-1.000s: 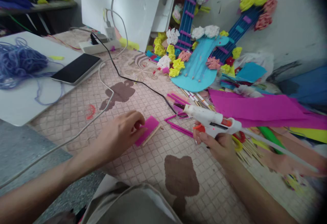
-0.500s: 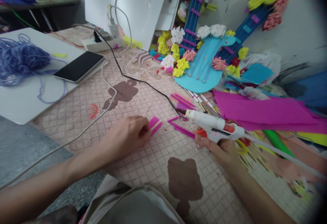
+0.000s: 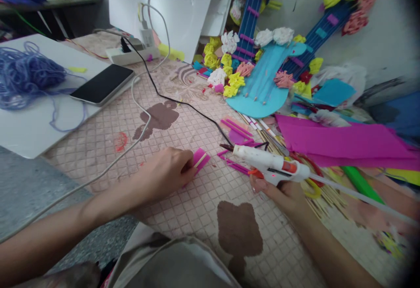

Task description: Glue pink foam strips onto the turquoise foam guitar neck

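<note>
My right hand (image 3: 278,191) is wrapped round the handle of a white hot glue gun (image 3: 262,159), its dark nozzle pointing left and a finger at the orange trigger. A long glue stick (image 3: 354,194) sticks out of its back. At the middle of the table, the closed fingers of my left hand (image 3: 173,165) pinch a magenta paper strip (image 3: 204,165) with a thin pale stick lying along it. Part of the strip is hidden under the fingers. Several magenta wrapped sticks (image 3: 239,165) lie beneath and behind the gun's nozzle.
A black cord (image 3: 187,104) and a white cable (image 3: 134,93) cross the table. At left are a phone (image 3: 103,84) and purple yarn (image 3: 29,75). A blue paper guitar (image 3: 262,82) with crumpled flowers leans at the back. Magenta sheets (image 3: 337,139) and thin wooden sticks (image 3: 328,200) lie right.
The glue gun has shifted slightly left, its nozzle coming a little nearer the strip. My left hand stays in place, holding the strip. The view has moved slightly.
</note>
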The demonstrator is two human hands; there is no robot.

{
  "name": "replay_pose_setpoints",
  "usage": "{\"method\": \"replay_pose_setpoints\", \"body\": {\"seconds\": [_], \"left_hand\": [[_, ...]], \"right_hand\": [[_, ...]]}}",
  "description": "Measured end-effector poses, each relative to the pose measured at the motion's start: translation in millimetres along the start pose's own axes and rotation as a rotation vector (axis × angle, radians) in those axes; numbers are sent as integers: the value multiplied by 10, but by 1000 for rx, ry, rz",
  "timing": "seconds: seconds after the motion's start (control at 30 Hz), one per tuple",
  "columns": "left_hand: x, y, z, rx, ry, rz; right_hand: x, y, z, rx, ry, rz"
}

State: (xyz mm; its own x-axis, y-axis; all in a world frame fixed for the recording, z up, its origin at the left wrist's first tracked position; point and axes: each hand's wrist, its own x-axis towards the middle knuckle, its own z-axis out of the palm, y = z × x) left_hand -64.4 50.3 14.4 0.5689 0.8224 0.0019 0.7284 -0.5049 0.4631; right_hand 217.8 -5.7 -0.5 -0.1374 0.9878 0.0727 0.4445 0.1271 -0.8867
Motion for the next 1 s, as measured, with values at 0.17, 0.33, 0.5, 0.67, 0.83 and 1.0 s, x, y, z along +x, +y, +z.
{"method": "replay_pose_setpoints", "body": {"seconds": [0.17, 0.33, 0.5, 0.67, 0.83, 1.0], "left_hand": [[10, -28, -40, -18, -11, 15], [-18, -103, 9, -128, 124, 125], [-65, -170, 137, -219, 124, 188], [-88, -175, 142, -230, 95, 186], [-93, -176, 102, -254, 76, 182], [-98, -189, 67, -297, 65, 188]], "right_hand": [[19, -40, -6, -32, -7, -34], [44, -146, 21, -86, -37, -52], [36, -157, 50, -130, -62, -44], [41, -155, 38, -208, -100, -47], [37, -194, 2, -285, -182, -16], [60, -314, 14, -364, -304, -94]]}}
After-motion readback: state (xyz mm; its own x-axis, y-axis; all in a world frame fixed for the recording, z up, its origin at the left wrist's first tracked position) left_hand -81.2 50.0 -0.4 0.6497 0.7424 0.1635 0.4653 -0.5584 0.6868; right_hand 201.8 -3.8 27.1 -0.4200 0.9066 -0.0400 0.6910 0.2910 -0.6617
